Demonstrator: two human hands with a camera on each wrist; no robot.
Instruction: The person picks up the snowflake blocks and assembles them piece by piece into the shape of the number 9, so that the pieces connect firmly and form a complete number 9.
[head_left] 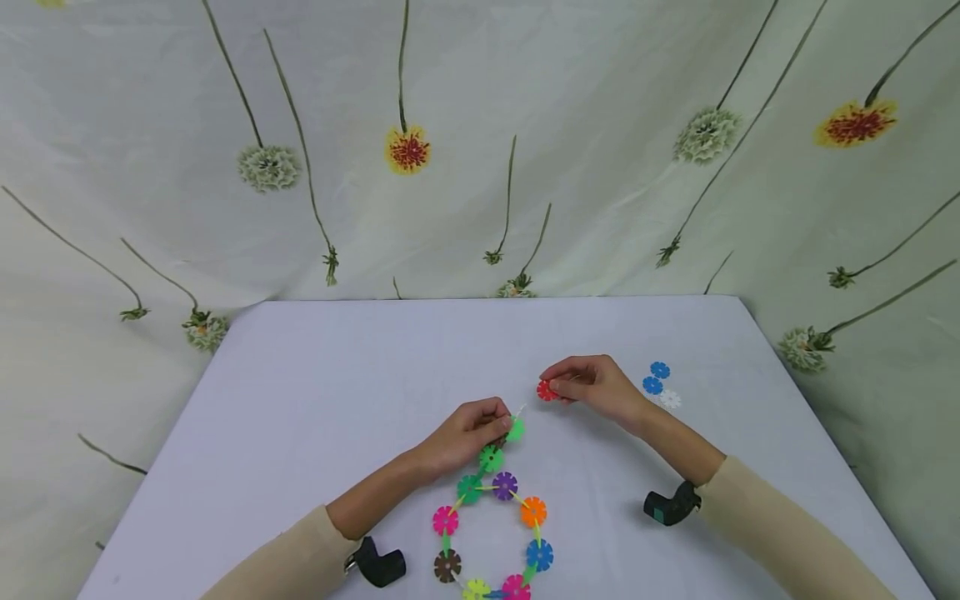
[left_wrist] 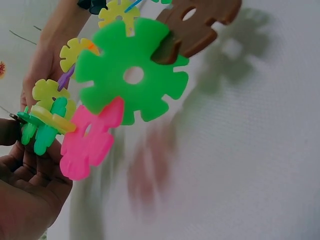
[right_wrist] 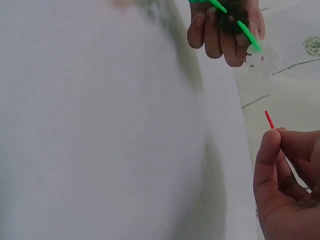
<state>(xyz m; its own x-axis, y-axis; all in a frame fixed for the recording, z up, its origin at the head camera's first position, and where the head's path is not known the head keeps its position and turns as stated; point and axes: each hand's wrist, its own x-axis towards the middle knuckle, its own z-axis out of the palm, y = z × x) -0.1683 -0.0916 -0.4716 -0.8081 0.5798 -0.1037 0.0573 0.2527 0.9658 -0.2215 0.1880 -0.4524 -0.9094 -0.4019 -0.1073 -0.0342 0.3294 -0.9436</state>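
Note:
My left hand [head_left: 465, 437] pinches the upper end of a chain of plastic flower-shaped interlocking discs. Where its fingers grip, a dark brown disc [right_wrist: 231, 19] and a light green disc [head_left: 515, 429] show, with a white disc [right_wrist: 263, 59] at the tip. Below the hand, the chain runs through a green disc [head_left: 491, 458] into a ring that includes a purple disc [head_left: 505, 485], an orange disc [head_left: 533, 511] and a brown disc [head_left: 447, 567]. My right hand [head_left: 600, 387] pinches a red disc [head_left: 546, 390] between thumb and forefinger, seen edge-on in the right wrist view, apart from the white tip.
Two loose blue discs [head_left: 652, 385] and a loose white disc [head_left: 670, 399] lie on the white table [head_left: 360, 358] beyond the right forearm. A flower-printed cloth [head_left: 465, 83] hangs behind the table's far edge. Dark wrist cameras [head_left: 380, 564] hang beneath both sleeves.

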